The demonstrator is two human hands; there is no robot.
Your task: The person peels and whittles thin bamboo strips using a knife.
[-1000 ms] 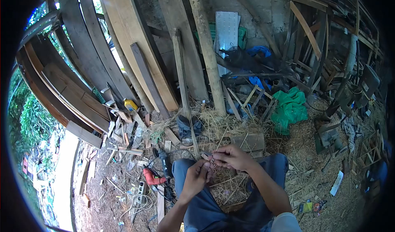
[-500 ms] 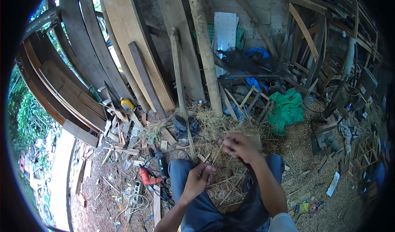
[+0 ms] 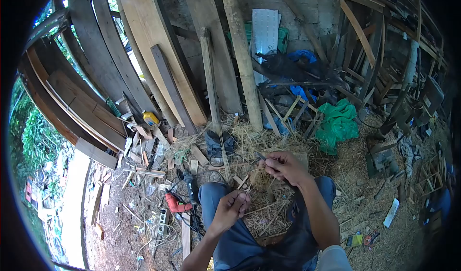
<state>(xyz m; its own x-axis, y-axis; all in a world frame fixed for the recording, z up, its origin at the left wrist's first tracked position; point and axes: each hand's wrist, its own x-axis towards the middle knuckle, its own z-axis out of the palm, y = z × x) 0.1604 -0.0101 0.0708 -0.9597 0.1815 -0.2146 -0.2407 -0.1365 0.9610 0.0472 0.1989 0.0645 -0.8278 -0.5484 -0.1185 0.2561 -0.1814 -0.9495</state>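
Observation:
Between my knees, my left hand (image 3: 233, 206) is closed in a pinch on a thin straw-coloured strip (image 3: 248, 190), whose short pale end sticks out past the fingertips. Higher and to the right, my right hand (image 3: 287, 169) is wrapped round a small knife; only its dark, short blade (image 3: 260, 155) shows, pointing up and left, and the handle is hidden in the fingers. The hands are apart, with loose straw (image 3: 261, 177) on the ground below and between them.
Left of my left knee lie a red power drill (image 3: 176, 203), a dark angle grinder (image 3: 190, 187) and a white power strip (image 3: 163, 218). Planks (image 3: 153, 55) lean ahead. A green plastic sheet (image 3: 337, 124) lies right, among wood scraps and shavings.
The right hand, blurred before, has turned and shifted slightly right, and the blade now shows clearly. The left hand keeps its pinch, almost in place. The view has shifted slightly.

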